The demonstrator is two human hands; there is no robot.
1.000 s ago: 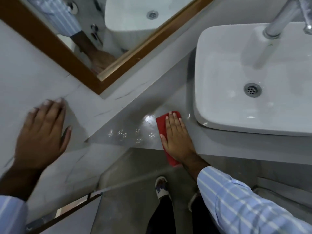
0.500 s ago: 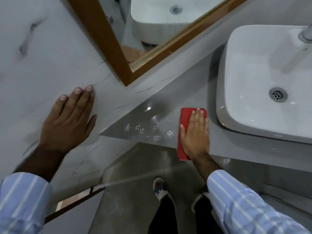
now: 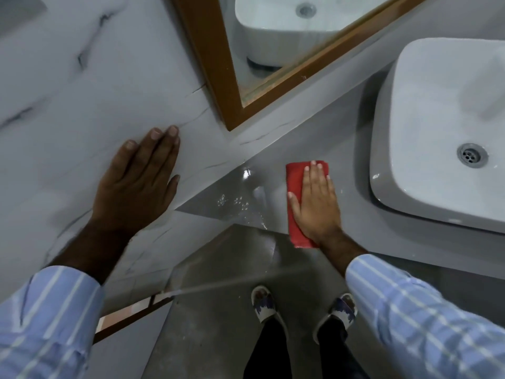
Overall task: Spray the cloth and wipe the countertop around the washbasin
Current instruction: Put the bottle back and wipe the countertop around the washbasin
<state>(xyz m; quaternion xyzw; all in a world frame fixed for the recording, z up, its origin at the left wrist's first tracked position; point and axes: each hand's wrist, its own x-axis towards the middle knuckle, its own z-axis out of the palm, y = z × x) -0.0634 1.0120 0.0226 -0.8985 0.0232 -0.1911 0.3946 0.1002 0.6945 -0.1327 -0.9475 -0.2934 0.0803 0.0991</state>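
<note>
Cloth [image 3: 296, 203] half hidden under right hand [image 3: 315, 206]

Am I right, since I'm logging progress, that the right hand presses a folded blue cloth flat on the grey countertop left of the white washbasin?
Not quite: the head view shows the folded cloth is red, not blue. The right hand does press it flat on the grey countertop left of the white washbasin.

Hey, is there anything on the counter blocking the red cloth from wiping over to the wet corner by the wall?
Nothing visible blocks it. The right hand lies flat on the red cloth, and the countertop between it and the droplets is bare. The left hand is on the wall, off the counter.
</note>
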